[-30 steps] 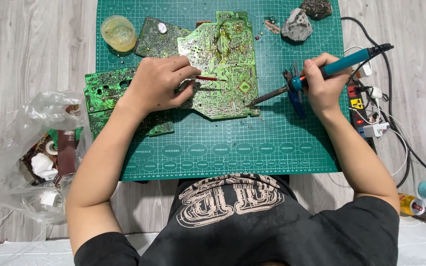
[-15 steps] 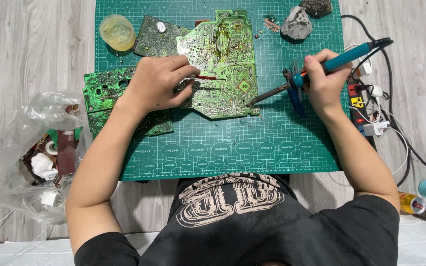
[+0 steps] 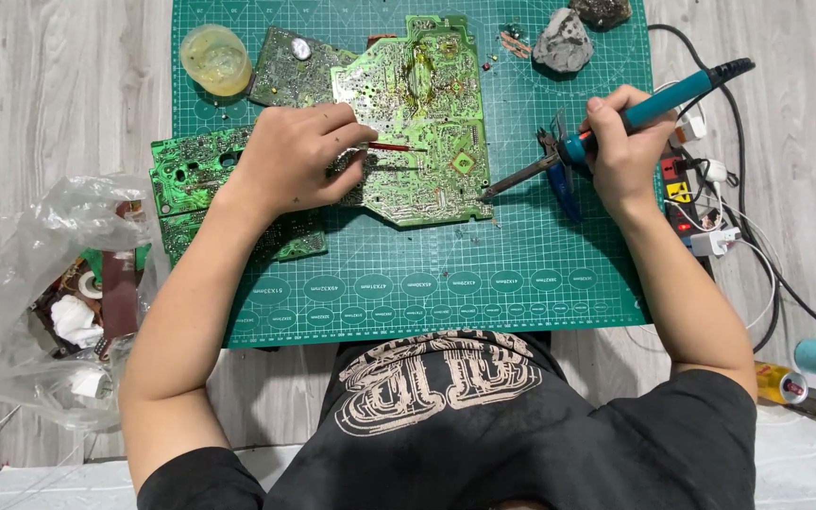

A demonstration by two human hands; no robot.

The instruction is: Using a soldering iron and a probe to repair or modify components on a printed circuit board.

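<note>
A large green circuit board [image 3: 422, 113] lies on the green cutting mat [image 3: 427, 274]. My left hand [image 3: 299, 156] rests on the board's left edge and pinches a thin red-tipped tool [image 3: 397, 147] that points right across the board. My right hand [image 3: 625, 151] grips a blue-handled soldering iron [image 3: 616, 118]; its dark tip touches the board's lower right edge. Another green board [image 3: 191, 179] lies under my left wrist, and a darker board [image 3: 290, 71] sits behind it.
A yellowish round tub [image 3: 214, 59] stands at the mat's back left. Two grey rocks [image 3: 564, 40] lie at the back right. A power strip with cables [image 3: 696, 203] sits right of the mat. A clear plastic bag of scraps [image 3: 63, 302] lies on the left.
</note>
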